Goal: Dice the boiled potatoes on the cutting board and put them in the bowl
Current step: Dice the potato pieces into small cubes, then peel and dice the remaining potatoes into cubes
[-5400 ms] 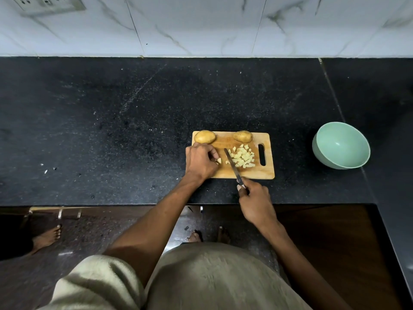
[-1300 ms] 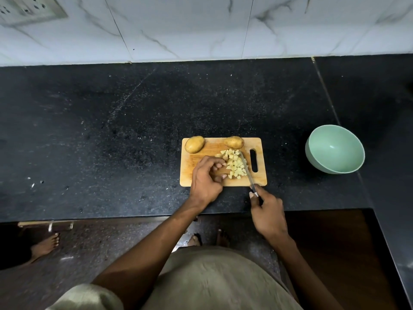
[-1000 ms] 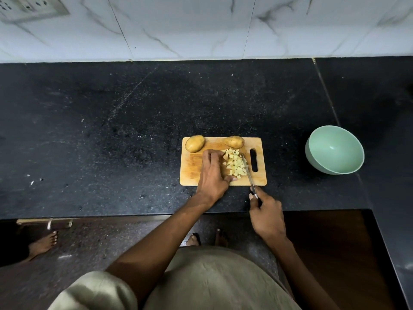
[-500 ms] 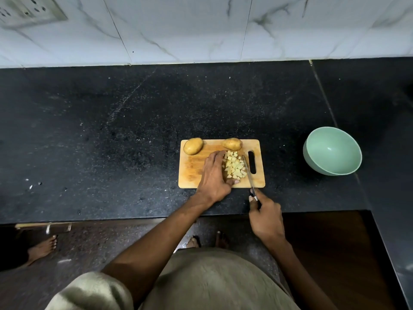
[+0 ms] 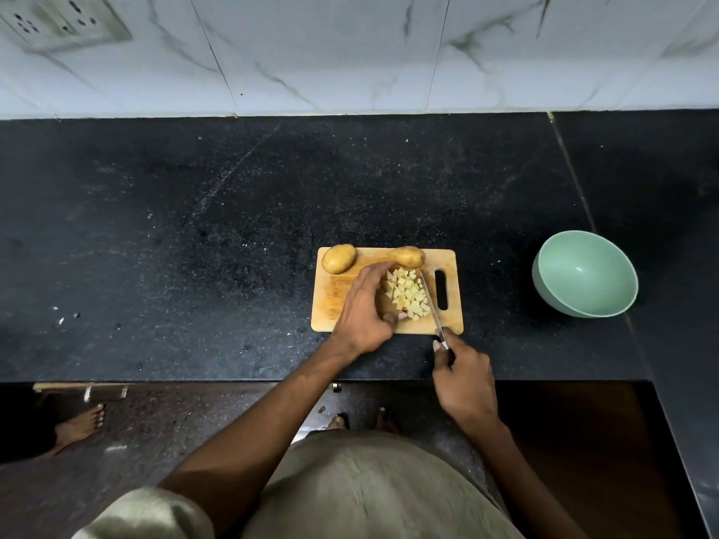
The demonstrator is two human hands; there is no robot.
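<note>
Running near-to-far beside the diced potato (image 5: 406, 293), knife (image 5: 430, 301), tip away.

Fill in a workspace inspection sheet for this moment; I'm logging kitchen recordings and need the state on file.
Surface: black speckled countertop, with pale crumbs at its left.
Job's things: wooden cutting board carrying a pile of diced potato and two whole potatoes at its far edge; green bowl, with nothing seen in it, right of the board; knife lying along the pile's right side.
Clutter: nothing seen beyond the crumbs.
Hands: left hand cupped against the pile; right hand grips the knife handle.
Cables: nothing seen.
Surroundings: marble-tiled wall with a socket plate; a bare foot on the floor at left.
</note>
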